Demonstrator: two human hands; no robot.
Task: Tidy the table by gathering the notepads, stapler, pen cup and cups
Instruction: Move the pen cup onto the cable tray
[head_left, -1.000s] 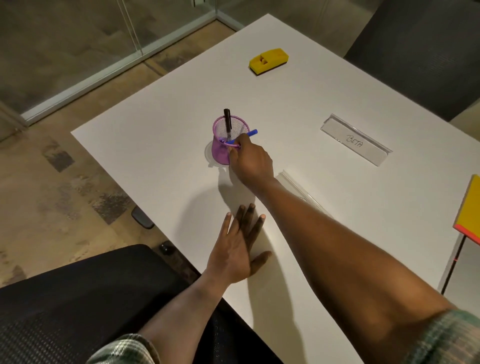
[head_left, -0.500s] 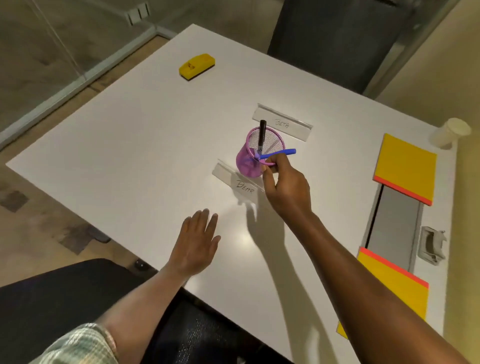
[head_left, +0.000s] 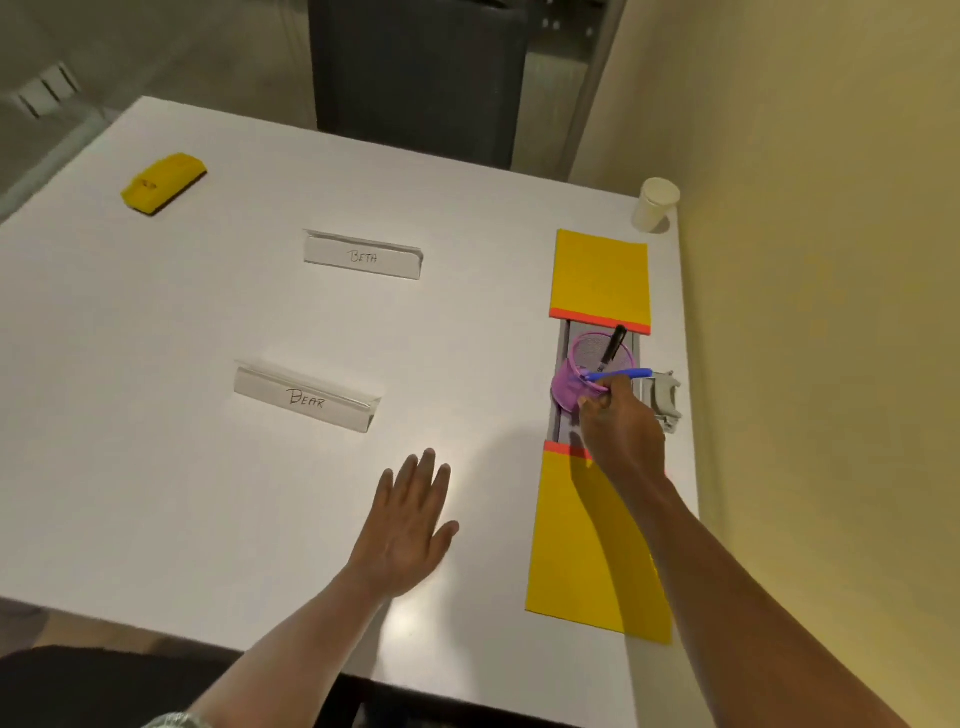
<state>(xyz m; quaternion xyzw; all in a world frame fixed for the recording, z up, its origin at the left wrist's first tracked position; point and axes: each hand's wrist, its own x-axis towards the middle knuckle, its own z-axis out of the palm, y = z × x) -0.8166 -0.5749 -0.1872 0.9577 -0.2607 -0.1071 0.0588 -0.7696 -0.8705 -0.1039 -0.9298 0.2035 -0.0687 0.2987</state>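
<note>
My right hand (head_left: 621, 434) grips the rim of the purple mesh pen cup (head_left: 576, 376), which holds a black pen and a blue pen. The cup is tilted over the grey slot between two yellow notepads, one farther (head_left: 600, 278) and one nearer (head_left: 582, 551). A grey stapler (head_left: 662, 397) lies just right of the cup. A cream paper cup (head_left: 655, 203) stands at the far right corner. My left hand (head_left: 410, 519) rests flat and open on the white table (head_left: 156, 415).
A yellow block-shaped object (head_left: 163, 182) lies at the far left. Two clear name stands, "BETA" (head_left: 362, 254) and "BEAR" (head_left: 306, 395), sit mid-table. A dark chair (head_left: 415, 78) stands beyond the far edge and a wall runs along the right side.
My right hand has carried the pen cup from the table's left-middle across to the right side, between the two notepads. My left hand has stayed flat on the table.
</note>
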